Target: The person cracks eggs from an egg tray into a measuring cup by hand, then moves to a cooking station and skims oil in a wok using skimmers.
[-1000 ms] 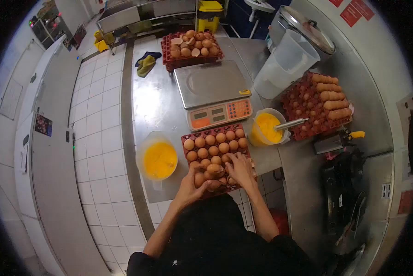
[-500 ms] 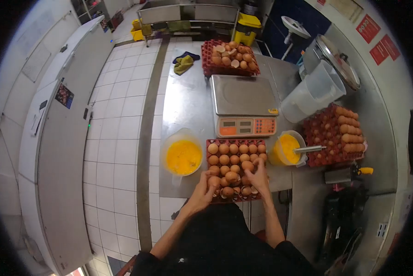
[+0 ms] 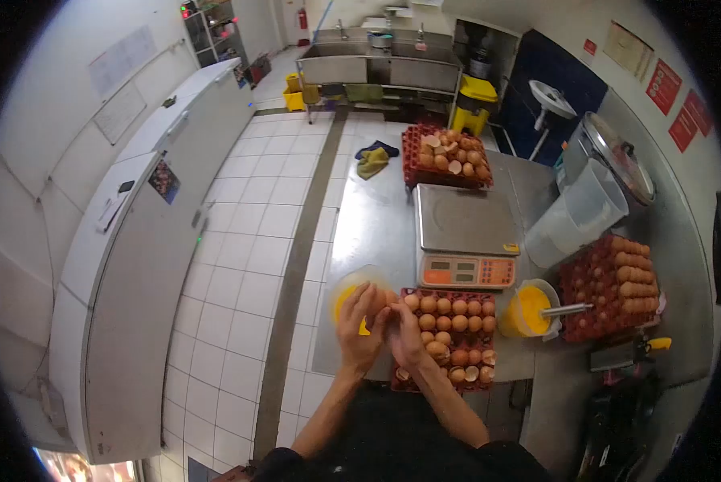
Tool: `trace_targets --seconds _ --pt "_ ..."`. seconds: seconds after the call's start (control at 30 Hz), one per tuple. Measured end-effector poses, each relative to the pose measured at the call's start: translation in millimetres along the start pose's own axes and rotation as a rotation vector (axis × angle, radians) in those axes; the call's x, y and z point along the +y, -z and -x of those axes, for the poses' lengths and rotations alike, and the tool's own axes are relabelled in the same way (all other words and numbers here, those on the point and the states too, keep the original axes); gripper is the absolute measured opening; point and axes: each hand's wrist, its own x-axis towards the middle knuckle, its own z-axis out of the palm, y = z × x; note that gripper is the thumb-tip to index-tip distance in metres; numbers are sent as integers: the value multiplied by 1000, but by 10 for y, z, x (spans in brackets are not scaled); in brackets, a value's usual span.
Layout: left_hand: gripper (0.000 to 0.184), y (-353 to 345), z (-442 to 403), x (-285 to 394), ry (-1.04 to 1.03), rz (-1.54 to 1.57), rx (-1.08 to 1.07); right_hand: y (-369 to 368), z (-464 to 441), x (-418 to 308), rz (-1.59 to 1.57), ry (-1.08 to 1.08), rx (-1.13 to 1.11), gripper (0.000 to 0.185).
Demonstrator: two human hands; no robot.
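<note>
Brown eggs and some broken shells fill much of a red egg tray (image 3: 444, 360) at the table's front. My left hand (image 3: 362, 325) is closed round a brown egg (image 3: 383, 300), above the right side of a clear jug (image 3: 346, 283) with yellow egg liquid. Beside it, my right hand (image 3: 406, 336) has its fingers pressed together near the tray's left edge; whether it holds anything is hidden. To the tray's right stands a second jug (image 3: 527, 313) of yellow liquid with a metal-handled tool in it.
A scale (image 3: 466, 233) stands behind the tray, with stacked trays of shells (image 3: 449, 157) beyond. A tall clear container (image 3: 577, 215), more egg trays (image 3: 609, 287) and a large metal pot (image 3: 613, 157) are at right. A cloth (image 3: 373, 163) lies far left.
Both hands have moved left from the egg tray to the left jug and come together, with an egg in my left hand. The view has tilted up and shifted left.
</note>
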Motion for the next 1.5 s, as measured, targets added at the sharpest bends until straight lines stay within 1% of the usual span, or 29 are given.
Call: trace_targets --seconds 0.03,0.1,0.13,0.17,0.23,0.27,0.3,0.33,0.37,0.4,0.43,0.47,0.5,0.53,0.57,0.63,0.67,0.7,0.73,0.77,0.8,0.83,0.87,0.9,0.97,1.03,1.1,1.17,1.5 --pt "47 53 2 -8 -5 -13 15 122 -88 111 1 -7 -19 36" --pt "46 130 -26 4 101 12 178 204 -244 132 -132 -76 -302 33" --pt "45 154 -64 23 135 14 253 170 -237 125 -102 -107 -173 30" --pt "45 132 -48 -15 132 10 255 124 -227 161 -104 -108 -177 30" --pt "44 71 -36 -96 62 28 15 -51 -217 206 8 -37 24 30" --pt "45 89 -26 -126 93 23 17 33 -242 220 7 -35 19 30" --pt "45 94 -40 -155 81 24 17 93 -272 176 -42 -57 -152 28" --pt "45 82 -20 -188 161 79 83 146 -309 144 -87 -80 -321 26" --pt "46 78 -2 -217 203 105 106 175 -324 192 -90 -73 -317 26" --pt "46 77 8 -235 245 133 131 -2 -272 164 -48 -68 -114 25" --pt "45 79 19 -255 178 94 39 -91 -230 153 -5 -67 90 24" --pt "44 81 30 -266 112 55 -52 81 -297 215 -10 -65 95 24" --pt "44 65 16 -284 103 58 -58 357 -467 282 -88 -82 -193 24" --pt "43 38 31 -292 193 149 34 395 -504 229 -160 -101 -479 23" --pt "42 23 61 -303 288 237 121 416 -491 257 -162 -97 -474 23" --pt "44 32 95 -472 345 292 28 30 -326 86 58 -97 -4 26" --pt "44 32 133 -620 374 245 -82 69 -349 64 60 -101 -3 26" --pt "44 72 91 -652 398 197 -190 116 -394 5 213 -137 -90 29" --pt "44 115 56 -677 396 197 -186 155 -433 -48 368 -172 -176 33" --pt "44 158 19 -704 356 164 -271 188 -456 -77 370 -172 -179 33" --pt "44 206 -39 -680 316 131 -353 166 -452 -131 551 -158 -182 38" --pt "44 255 -101 -651 316 130 -342 134 -446 -181 736 -141 -189 44" --pt "42 314 -166 -617 276 132 -431 93 -413 -221 744 -143 -202 44" --pt "40 363 -205 -601 235 130 -518 9 -347 -272 823 -99 -133 45" --pt "39 398 -234 -670 233 91 -512 15 -398 -258 900 -44 -78 46" --pt "37 442 -287 -668 233 60 -518 48 -444 -233 934 222 -355 51" --pt "38 482 -328 -656 258 73 -529 113 -455 -254 1073 168 -320 53" --pt "38 492 -356 -703 221 34 -530 156 -498 -158 1109 318 -273 49" --pt "36 549 -474 -782 147 -113 -537 57 -585 -62 1199 533 -343 48"
